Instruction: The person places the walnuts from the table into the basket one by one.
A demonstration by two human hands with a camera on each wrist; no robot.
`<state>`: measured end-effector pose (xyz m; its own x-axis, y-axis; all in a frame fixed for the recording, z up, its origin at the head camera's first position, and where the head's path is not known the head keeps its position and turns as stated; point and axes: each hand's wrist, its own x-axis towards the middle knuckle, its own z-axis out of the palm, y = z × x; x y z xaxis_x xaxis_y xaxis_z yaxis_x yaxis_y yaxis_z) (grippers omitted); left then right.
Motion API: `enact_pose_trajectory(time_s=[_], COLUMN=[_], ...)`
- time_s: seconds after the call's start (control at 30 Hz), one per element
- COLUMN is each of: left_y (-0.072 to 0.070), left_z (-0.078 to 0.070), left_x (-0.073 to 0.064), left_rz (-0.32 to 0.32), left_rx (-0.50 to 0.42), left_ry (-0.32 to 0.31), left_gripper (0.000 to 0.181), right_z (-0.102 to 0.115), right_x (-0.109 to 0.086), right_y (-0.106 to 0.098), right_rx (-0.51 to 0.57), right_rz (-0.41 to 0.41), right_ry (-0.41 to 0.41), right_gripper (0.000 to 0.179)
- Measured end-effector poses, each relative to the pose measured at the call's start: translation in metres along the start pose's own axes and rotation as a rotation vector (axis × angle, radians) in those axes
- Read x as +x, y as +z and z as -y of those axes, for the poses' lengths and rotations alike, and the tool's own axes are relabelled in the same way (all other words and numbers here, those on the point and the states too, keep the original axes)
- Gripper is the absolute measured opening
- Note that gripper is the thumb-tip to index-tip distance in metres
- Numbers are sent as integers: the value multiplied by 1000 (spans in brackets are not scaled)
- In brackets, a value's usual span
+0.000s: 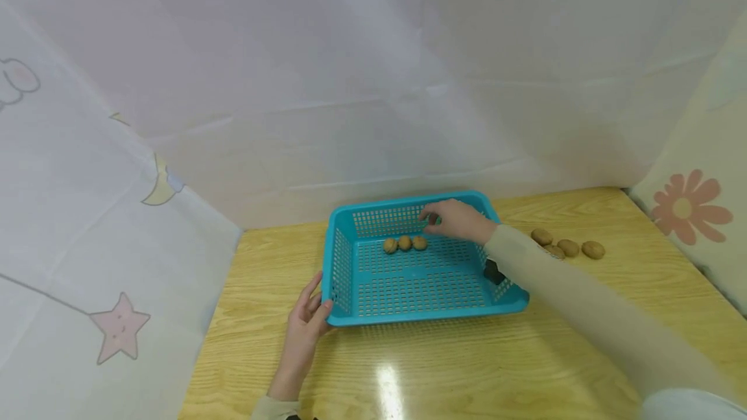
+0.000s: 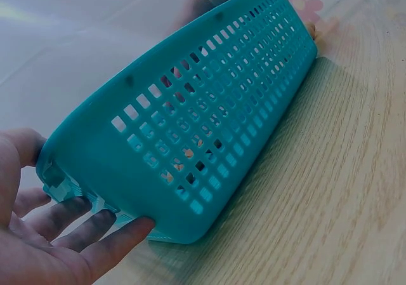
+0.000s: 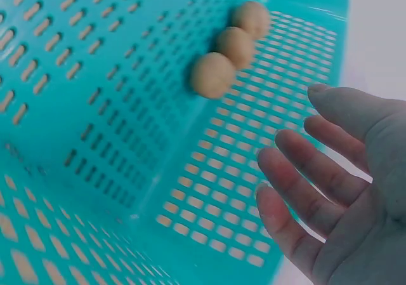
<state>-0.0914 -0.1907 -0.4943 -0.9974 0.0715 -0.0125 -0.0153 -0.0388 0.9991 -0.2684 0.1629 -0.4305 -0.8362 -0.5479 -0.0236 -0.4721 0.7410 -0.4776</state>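
Note:
A blue-green plastic basket (image 1: pixel 426 318) with slotted walls sits on the wooden table. Inside, three walnuts (image 1: pixel 405 243) lie in a row by the far wall; the right wrist view shows the same walnuts (image 3: pixel 233 47) touching the basket floor. My left hand (image 1: pixel 306 319) holds the basket's near left corner, thumb at the rim and fingers along the outside, as the left hand (image 2: pixel 57 234) shows up close. Above the basket's far right part is my right hand (image 1: pixel 458 220). Nothing is between the loosely bent fingers of that right hand (image 3: pixel 336 177).
Several more walnuts (image 1: pixel 568 248) lie on the table (image 1: pixel 618 303) right of the basket, partly behind the right sleeve (image 1: pixel 560 284). A pale cloth wall (image 1: pixel 373 115) rises behind the basket. Printed cloth also hangs at both sides.

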Motion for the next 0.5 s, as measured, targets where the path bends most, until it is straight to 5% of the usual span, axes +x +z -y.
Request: enact_pose_trajectory(time_s=[0.2,0.5], left_y=[0,1], left_z=[0,-2], left_x=[0,-1], left_rz=[-4,-10], left_rx=[3,-22], left_ry=[10,-20], left_gripper=[65,64], right_z=[8,-8], right_x=[-20,-57], right_y=[-24,-44], right_rx=[32,110], right_rz=[-76,-99], right_ry=[-55,-21], right_gripper=[27,28])
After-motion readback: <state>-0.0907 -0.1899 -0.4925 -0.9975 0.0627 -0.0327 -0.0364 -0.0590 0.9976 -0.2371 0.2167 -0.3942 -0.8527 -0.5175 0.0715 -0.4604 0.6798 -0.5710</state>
